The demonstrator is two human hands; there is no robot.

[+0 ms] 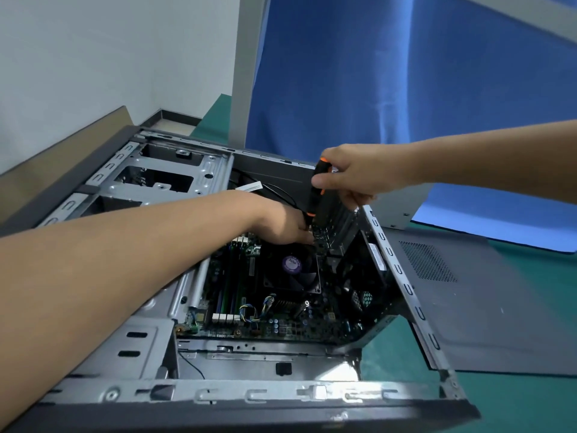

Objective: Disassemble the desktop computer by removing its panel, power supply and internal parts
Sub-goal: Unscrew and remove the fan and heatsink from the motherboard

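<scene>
at the case's (218, 396) far edge my right hand (346, 175) grips the screwdriver (316, 190), left hand (281, 225) maybe pinching its tip; unscrewing internals, seat bit squarely next

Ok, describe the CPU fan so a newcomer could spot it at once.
Find the open computer case lying on the green mat. On its motherboard, just below the black-and-orange screwdriver in the right hand, sits the CPU fan. It alone has a square black frame and a round purple sticker on its hub.
</scene>
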